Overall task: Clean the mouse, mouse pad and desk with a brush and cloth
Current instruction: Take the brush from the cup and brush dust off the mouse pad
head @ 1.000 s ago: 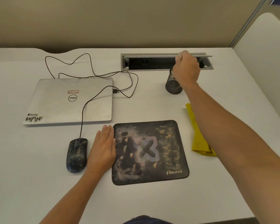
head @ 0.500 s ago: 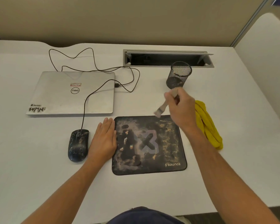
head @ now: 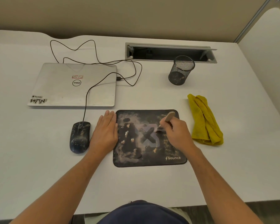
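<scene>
A dark patterned mouse pad [head: 136,152] dusted with yellowish specks lies on the white desk [head: 39,175]. My right hand [head: 176,133] grips a small brush [head: 167,118] by its pale wooden handle, with the bristles down on the middle of the pad. Resting flat against the pad's left edge is my left hand [head: 105,131], fingers together. A black speckled wired mouse [head: 79,137] sits just left of that hand. To the right of the pad lies a folded yellow cloth [head: 205,120].
A closed silver laptop [head: 73,84] lies at the back left, with the mouse cable [head: 94,62] looping behind it. A black mesh pen cup [head: 181,70] stands before an open cable tray [head: 170,52]. A partition wall rises at the right.
My right hand has come away from the mesh cup holding the brush and lowered it onto the mouse pad. My left hand and the mouse have stayed in place.
</scene>
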`<state>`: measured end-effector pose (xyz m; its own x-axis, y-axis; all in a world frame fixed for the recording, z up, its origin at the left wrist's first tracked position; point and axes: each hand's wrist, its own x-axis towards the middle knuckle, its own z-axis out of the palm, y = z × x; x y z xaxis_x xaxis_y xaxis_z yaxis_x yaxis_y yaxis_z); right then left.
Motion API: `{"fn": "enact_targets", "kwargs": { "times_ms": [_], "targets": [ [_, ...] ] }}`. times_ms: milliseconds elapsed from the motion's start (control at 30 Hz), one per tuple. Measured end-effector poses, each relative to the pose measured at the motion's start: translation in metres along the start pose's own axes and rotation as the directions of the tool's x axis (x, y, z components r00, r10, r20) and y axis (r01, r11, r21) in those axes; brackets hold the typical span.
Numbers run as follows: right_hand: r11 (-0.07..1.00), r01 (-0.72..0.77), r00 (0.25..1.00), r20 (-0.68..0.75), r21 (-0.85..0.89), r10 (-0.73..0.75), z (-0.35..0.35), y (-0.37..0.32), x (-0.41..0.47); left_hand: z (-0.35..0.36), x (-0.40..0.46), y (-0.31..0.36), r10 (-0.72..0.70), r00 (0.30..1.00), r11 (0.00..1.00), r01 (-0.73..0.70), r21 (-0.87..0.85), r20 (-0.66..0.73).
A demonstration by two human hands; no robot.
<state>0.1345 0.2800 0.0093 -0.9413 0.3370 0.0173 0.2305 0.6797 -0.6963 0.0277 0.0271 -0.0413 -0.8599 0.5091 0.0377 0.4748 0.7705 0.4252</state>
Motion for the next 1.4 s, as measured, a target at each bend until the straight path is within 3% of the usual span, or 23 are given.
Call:
{"fn": "enact_targets", "kwargs": {
  "times_ms": [200,467,800,933,1167,1400],
  "targets": [
    [0.999,0.022,0.994,0.113,-0.045,-0.017,-0.011,0.0,-0.026,0.001,0.0,0.0,0.011,1.0,1.0,-0.011,0.002,-0.005],
    [0.995,0.031,0.995,-0.097,0.092,-0.022,-0.009,-0.028,0.027,0.0,0.001,-0.001,0.003,1.0,1.0,-0.003,0.01,0.011],
    [0.993,0.108,0.993,0.053,0.046,-0.11,-0.002,-0.01,-0.036,0.003,0.002,-0.003,0.016,1.0,0.999,-0.017,0.047,0.02],
    [0.998,0.059,0.986,0.156,0.002,-0.059,-0.014,-0.004,-0.058,0.003,0.002,-0.003,0.016,1.0,0.999,-0.017,0.049,0.015],
    [0.995,0.07,0.997,-0.024,0.076,-0.069,-0.006,-0.016,-0.021,0.001,0.001,-0.002,0.02,1.0,0.999,-0.02,0.043,0.014],
    [0.992,0.128,0.992,0.004,-0.001,-0.128,0.015,-0.013,-0.023,0.001,0.002,-0.001,0.017,1.0,0.999,-0.017,0.035,0.016]
  ]
}}
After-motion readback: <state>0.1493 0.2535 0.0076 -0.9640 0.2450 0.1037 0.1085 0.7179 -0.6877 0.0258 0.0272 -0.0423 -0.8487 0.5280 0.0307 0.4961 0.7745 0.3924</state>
